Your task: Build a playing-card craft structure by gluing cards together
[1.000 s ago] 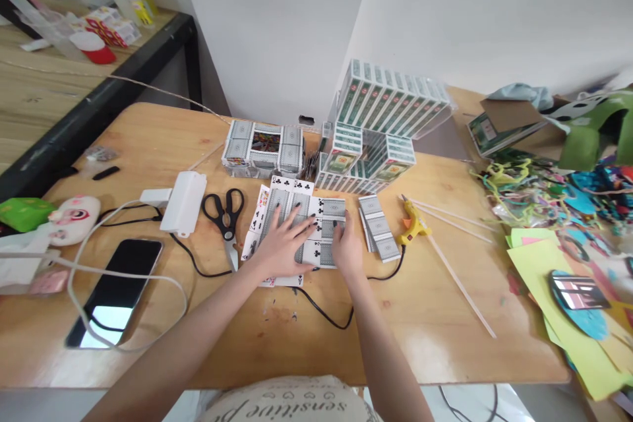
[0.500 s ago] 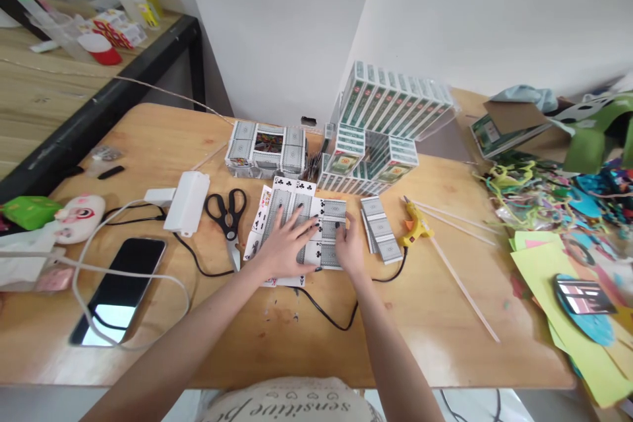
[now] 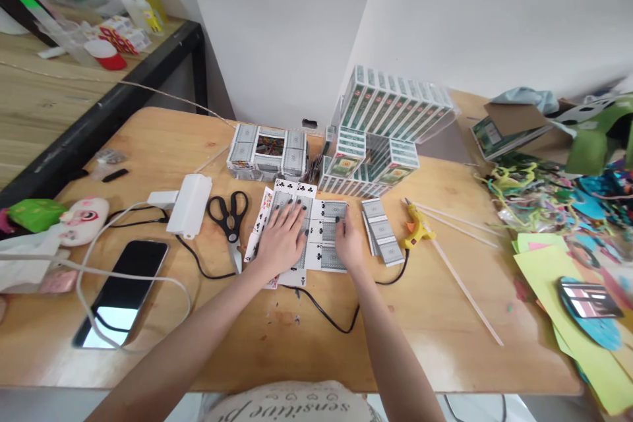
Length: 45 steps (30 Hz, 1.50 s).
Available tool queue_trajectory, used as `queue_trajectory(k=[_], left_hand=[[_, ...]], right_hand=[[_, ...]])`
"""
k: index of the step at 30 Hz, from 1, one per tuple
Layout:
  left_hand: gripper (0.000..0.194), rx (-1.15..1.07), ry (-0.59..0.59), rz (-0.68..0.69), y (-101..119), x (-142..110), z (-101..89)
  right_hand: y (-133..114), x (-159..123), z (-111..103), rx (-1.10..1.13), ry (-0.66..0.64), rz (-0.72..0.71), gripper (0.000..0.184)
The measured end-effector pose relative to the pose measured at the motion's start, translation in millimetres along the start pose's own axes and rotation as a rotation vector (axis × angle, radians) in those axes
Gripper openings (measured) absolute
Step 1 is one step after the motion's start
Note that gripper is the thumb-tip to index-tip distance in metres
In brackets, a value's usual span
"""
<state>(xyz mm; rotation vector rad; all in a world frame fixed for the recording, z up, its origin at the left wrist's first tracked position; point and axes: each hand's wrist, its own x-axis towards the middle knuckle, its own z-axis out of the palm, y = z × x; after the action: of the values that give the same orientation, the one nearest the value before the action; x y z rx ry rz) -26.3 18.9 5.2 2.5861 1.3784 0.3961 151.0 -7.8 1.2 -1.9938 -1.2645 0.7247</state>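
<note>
A flat sheet of overlapping playing cards [image 3: 326, 231] lies on the table in front of me, some showing grey patterned backs and others club faces. My left hand [image 3: 283, 241] rests palm down on the sheet's left part, its fingers stretched out. At the sheet's right edge, my right hand [image 3: 349, 244] grips it with the thumb on top; the other fingers are partly hidden. Black-handled scissors [image 3: 228, 217] lie left of the cards. To the right are a few joined cards [image 3: 382, 231] and a yellow glue gun [image 3: 418, 232].
Behind the cards stand a box built from playing cards [image 3: 267, 151] and a stack of card packs [image 3: 395, 109]. A phone [image 3: 123, 290] and white cable lie left. Glue sticks [image 3: 467, 293], coloured paper [image 3: 548, 277] and craft scraps [image 3: 524, 194] lie right.
My left hand has drawn its spread fingers closer together and shifted slightly left on the cards. My right hand stays at the right edge.
</note>
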Motion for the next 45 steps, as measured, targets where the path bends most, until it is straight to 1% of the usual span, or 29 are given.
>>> queue_trajectory(k=[4, 11, 14, 20, 25, 28, 31, 36, 45], left_hand=[[0.057, 0.004, 0.008, 0.018, -0.8, -0.3, 2.5], [0.057, 0.007, 0.019, 0.027, -0.5, 0.2, 3.5], [0.056, 0.012, 0.006, 0.019, 0.4, 0.3, 2.7], [0.055, 0.012, -0.009, 0.017, 0.4, 0.0, 0.2], [0.05, 0.018, -0.013, 0.029, 2.2, 0.7, -5.7], [0.05, 0.034, -0.031, 0.025, 3.1, 0.9, -8.4], [0.052, 0.059, -0.056, 0.043, 1.8, 0.3, -9.5], [0.062, 0.086, -0.089, 0.095, -2.3, -0.9, -8.9], [0.064, 0.102, -0.09, 0.08, -0.1, -0.4, -7.7]], right_hand=[[-1.2, 0.6, 1.0, -0.044, -0.011, 0.004, 0.06], [-0.6, 4.2, 1.4, 0.009, -0.03, -0.016, 0.06], [-2.7, 3.6, 4.0, 0.039, -0.028, -0.022, 0.059], [-9.1, -3.6, 11.4, 0.064, 0.006, 0.037, 0.061], [-10.2, 0.5, 1.1, -0.001, -0.024, -0.02, 0.061], [-11.0, 1.5, -2.3, -0.059, -0.02, -0.028, 0.06], [-11.4, -0.7, -0.6, -0.111, -0.024, -0.01, 0.06], [-11.1, -3.0, 1.4, -0.148, -0.034, 0.004, 0.06], [-14.0, -9.0, 5.1, -0.244, -0.017, 0.036, 0.058]])
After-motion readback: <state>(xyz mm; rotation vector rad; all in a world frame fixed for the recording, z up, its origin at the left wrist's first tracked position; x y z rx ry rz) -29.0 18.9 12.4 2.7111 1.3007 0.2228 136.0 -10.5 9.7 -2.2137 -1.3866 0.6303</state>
